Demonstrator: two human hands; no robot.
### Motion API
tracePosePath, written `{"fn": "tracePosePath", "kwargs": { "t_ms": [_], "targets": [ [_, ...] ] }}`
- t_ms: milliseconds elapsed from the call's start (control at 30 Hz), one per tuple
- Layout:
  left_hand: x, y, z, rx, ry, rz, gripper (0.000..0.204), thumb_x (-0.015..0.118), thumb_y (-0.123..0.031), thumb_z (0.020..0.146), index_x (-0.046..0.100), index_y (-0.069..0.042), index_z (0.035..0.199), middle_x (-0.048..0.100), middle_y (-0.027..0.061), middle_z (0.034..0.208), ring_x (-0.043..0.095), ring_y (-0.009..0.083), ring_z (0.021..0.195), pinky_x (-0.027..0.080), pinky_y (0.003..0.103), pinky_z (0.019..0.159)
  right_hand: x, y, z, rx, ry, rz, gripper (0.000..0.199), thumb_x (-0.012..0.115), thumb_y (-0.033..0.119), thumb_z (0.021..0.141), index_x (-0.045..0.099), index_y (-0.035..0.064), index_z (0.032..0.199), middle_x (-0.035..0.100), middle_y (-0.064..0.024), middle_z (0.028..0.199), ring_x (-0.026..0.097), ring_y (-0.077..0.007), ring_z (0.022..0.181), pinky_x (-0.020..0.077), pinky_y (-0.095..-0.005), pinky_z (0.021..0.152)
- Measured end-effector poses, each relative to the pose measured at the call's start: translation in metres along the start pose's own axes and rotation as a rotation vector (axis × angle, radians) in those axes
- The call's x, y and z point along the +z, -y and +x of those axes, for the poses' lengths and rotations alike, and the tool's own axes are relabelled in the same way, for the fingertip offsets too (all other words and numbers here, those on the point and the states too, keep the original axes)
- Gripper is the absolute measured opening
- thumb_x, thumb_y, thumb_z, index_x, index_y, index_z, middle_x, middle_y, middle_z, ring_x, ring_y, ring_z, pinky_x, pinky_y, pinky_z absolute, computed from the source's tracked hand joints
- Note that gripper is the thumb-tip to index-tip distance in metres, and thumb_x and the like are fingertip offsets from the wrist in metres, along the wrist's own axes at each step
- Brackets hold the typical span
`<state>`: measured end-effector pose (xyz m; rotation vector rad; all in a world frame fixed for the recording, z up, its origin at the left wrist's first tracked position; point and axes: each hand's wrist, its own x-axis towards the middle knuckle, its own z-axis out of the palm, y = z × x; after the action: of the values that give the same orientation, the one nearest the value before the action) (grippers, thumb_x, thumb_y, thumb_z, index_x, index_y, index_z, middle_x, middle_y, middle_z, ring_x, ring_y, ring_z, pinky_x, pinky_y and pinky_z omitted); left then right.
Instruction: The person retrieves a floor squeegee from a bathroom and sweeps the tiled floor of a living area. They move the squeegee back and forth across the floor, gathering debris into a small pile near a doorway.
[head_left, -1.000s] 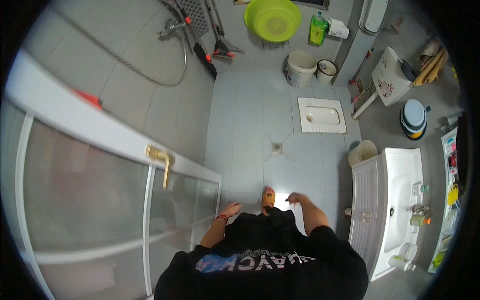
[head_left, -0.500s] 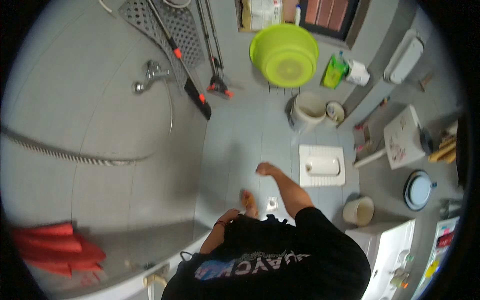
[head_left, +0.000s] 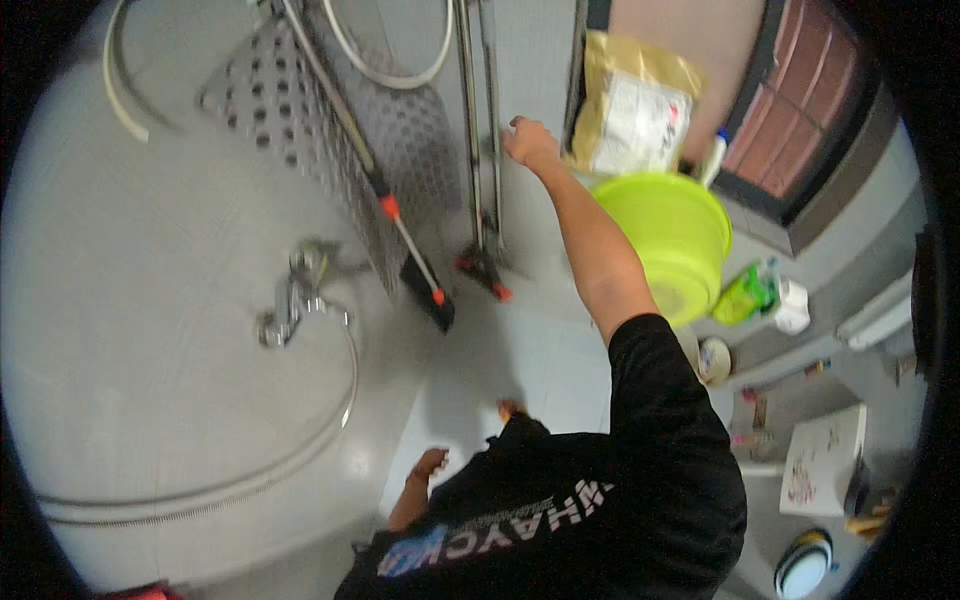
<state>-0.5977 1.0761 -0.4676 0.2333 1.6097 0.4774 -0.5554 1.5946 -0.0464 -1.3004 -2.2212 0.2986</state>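
My right arm stretches far forward, and my right hand [head_left: 530,142] is beside the upright metal poles [head_left: 468,120] against the far wall. Its fingers are partly spread, a little short of the nearer pole, with nothing seen in them. At the foot of these poles is a dark head with red-orange ends [head_left: 484,274]. A broom [head_left: 425,285] with a black head and red-orange joint leans to their left. Behind it hangs a grey perforated mat [head_left: 275,100]. Low near my body, my left hand [head_left: 432,462] hangs with loosely parted fingers, holding nothing.
A lime-green basin [head_left: 675,235] is right of my forearm, below a gold bag [head_left: 635,115] on the window ledge. A chrome tap [head_left: 290,300] with a looping hose [head_left: 352,390] is on the left wall. A green pouch [head_left: 742,297] and white box [head_left: 857,450] are at right.
I have moved forward and turned, so the poles, broom and basin appear closer. My right arm has swung up and out from over the floor toward the poles. My left hand stays low.
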Motion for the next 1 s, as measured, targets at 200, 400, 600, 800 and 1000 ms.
{"fn": "tracePosePath", "kwargs": {
  "t_ms": [200,400,600,800,1000],
  "targets": [
    [-0.035,-0.066,0.055,0.506,0.052,0.228,0.035,0.053,-0.026,0.079,0.048,-0.006,0.107,0.052,0.0069,0.106,0.054,0.0186,0.085,0.045,0.033,0.069,-0.011,0.048,0.138,-0.083,-0.094,-0.085,0.037,0.048,0.036,0.075,0.054,0.0014,0.087,0.058,-0.0165,0.089,0.056,-0.0328,0.083,0.0453,-0.0406,0.069],
    [-0.04,-0.136,0.065,0.667,-0.143,0.197,0.018,0.051,-0.006,0.071,0.054,-0.002,0.089,0.055,0.0131,0.093,0.054,0.0237,0.085,0.046,0.032,0.07,0.013,0.046,0.189,-0.141,-0.278,-0.063,0.035,0.052,0.034,0.073,0.055,-0.0004,0.079,0.059,-0.0187,0.076,0.057,-0.0343,0.071,0.0462,-0.0408,0.063],
    [-0.052,-0.185,0.025,0.022,-0.031,0.133,0.026,0.041,-0.022,0.082,0.048,-0.006,0.103,0.056,0.0055,0.089,0.053,0.0152,0.08,0.045,0.034,0.054,0.008,0.018,0.198,-0.173,-0.386,-0.067,0.03,0.051,0.029,0.069,0.054,-0.0005,0.074,0.058,-0.0195,0.069,0.057,-0.0352,0.066,0.0465,-0.043,0.06],
    [-0.079,-0.141,0.076,0.185,-0.013,-0.136,0.036,0.043,-0.036,0.08,0.05,-0.007,0.099,0.056,0.0033,0.085,0.054,0.0162,0.072,0.041,0.033,0.055,0.025,0.03,0.176,-0.221,-0.433,0.086,0.035,0.051,0.034,0.07,0.052,-0.001,0.073,0.057,-0.0206,0.066,0.056,-0.0368,0.065,0.0451,-0.0442,0.058],
    [-0.068,-0.168,0.074,0.308,-0.092,0.116,0.03,0.048,-0.029,0.078,0.049,-0.007,0.097,0.057,0.0062,0.089,0.054,0.0172,0.077,0.043,0.032,0.063,0.064,-0.032,0.097,-0.176,-0.305,0.136,0.031,0.057,0.029,0.068,0.05,-0.0013,0.072,0.056,-0.0197,0.064,0.055,-0.0358,0.062,0.044,-0.0428,0.057]
  ]
}}
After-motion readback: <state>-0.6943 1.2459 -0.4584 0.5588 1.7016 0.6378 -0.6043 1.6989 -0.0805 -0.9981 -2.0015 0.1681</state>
